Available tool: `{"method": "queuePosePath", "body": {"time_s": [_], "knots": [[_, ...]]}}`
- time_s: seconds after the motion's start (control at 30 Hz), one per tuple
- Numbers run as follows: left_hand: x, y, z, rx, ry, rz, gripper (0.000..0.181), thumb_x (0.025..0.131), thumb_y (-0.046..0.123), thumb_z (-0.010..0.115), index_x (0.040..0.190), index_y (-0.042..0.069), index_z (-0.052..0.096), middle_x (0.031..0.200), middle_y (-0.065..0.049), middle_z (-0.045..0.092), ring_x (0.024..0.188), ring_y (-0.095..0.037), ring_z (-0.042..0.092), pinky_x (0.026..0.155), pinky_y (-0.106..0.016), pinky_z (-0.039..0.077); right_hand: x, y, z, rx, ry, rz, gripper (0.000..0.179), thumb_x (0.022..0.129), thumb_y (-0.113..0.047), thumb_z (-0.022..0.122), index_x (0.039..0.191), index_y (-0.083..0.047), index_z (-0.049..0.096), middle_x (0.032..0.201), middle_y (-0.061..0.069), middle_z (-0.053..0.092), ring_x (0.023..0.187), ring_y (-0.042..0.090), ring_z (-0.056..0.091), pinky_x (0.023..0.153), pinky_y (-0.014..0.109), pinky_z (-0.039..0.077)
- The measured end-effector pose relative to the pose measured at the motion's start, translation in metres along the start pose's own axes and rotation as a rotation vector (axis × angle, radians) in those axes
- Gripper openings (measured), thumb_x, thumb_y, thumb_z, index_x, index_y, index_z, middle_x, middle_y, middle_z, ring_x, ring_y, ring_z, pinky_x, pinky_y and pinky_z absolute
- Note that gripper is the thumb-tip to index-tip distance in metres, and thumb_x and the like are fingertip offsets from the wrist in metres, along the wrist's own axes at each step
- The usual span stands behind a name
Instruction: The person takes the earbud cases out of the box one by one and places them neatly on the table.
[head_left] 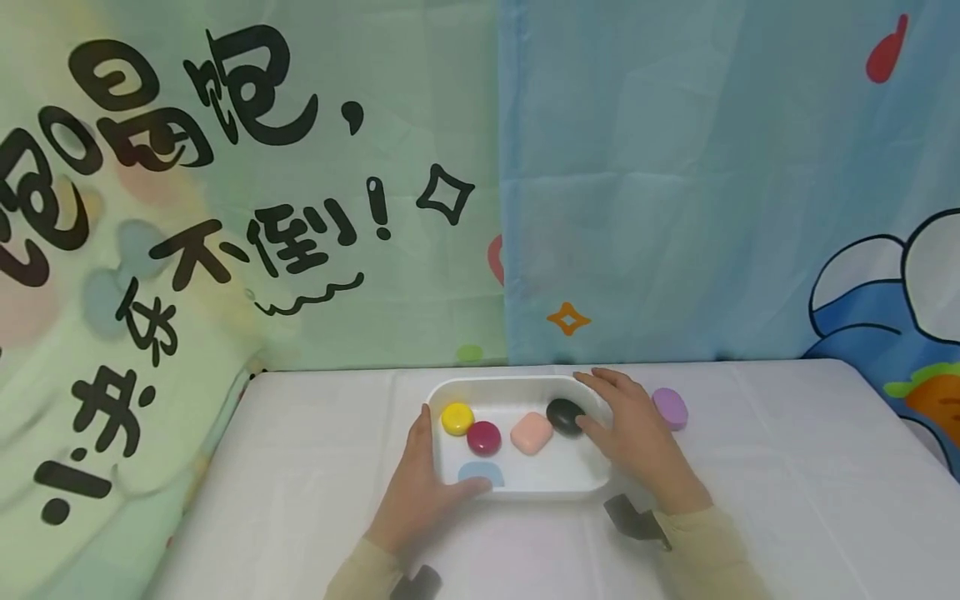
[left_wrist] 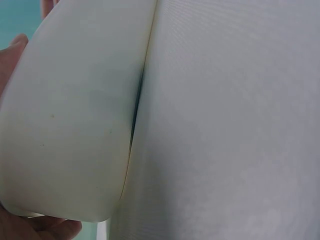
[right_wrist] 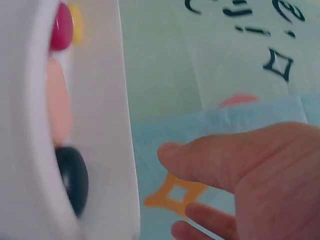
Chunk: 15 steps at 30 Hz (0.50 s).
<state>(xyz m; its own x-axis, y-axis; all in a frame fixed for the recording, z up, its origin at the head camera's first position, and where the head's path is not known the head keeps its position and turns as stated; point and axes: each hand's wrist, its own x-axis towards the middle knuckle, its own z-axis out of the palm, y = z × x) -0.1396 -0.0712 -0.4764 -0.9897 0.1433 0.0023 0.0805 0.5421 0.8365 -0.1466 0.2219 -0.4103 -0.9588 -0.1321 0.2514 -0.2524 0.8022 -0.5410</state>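
Observation:
A white rectangular tray (head_left: 562, 475) sits before me, with several smooth coloured pieces inside. These are a yellow round piece (head_left: 457, 418), a crimson round piece (head_left: 483, 438), a pink rounded-square piece (head_left: 532, 434), a dark oval piece (head_left: 562, 414) and a pale blue piece (head_left: 480, 472) low at the near wall. My left hand (head_left: 423, 487) grips the tray's left end, thumb along the near rim and fingers up the side. Over the right end hovers my right hand (head_left: 637, 433), its thumb and fingers spread; the right wrist view shows them apart from the tray wall.
A purple oval piece (head_left: 671, 408) lies on the white-covered table (head_left: 810, 500), just right of my right hand. Printed cloth curtains (head_left: 645, 208) hang behind the table and along its left side. Dark straps (head_left: 636, 518) show by both wrists.

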Motion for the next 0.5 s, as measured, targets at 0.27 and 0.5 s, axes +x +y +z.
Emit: {"method": "queuePosePath", "body": {"time_s": [0.27, 0.5], "knots": [[0.001, 0.001, 0.0, 0.019, -0.001, 0.001, 0.125, 0.073, 0.06, 0.082, 0.163, 0.013, 0.009, 0.164, -0.006, 0.024, 0.147, -0.028, 0.032, 0.117, -0.05, 0.031, 0.001, -0.019, 0.019, 0.029, -0.022, -0.135, 0.048, 0.089, -0.004, 0.073, 0.136, -0.003, 0.061, 0.139, 0.026, 0.053, 0.128, 0.046, 0.049, 0.105, 0.06, 0.042], [0.002, -0.002, 0.001, 0.016, 0.009, 0.015, 0.126, 0.072, 0.062, 0.082, 0.163, 0.013, 0.01, 0.164, -0.005, 0.025, 0.146, -0.026, 0.033, 0.117, -0.049, 0.032, 0.0, -0.034, 0.039, 0.038, -0.097, -0.171, 0.042, 0.093, -0.013, 0.069, 0.135, -0.009, 0.064, 0.138, 0.018, 0.057, 0.129, 0.04, 0.049, 0.106, 0.057, 0.042]]}}
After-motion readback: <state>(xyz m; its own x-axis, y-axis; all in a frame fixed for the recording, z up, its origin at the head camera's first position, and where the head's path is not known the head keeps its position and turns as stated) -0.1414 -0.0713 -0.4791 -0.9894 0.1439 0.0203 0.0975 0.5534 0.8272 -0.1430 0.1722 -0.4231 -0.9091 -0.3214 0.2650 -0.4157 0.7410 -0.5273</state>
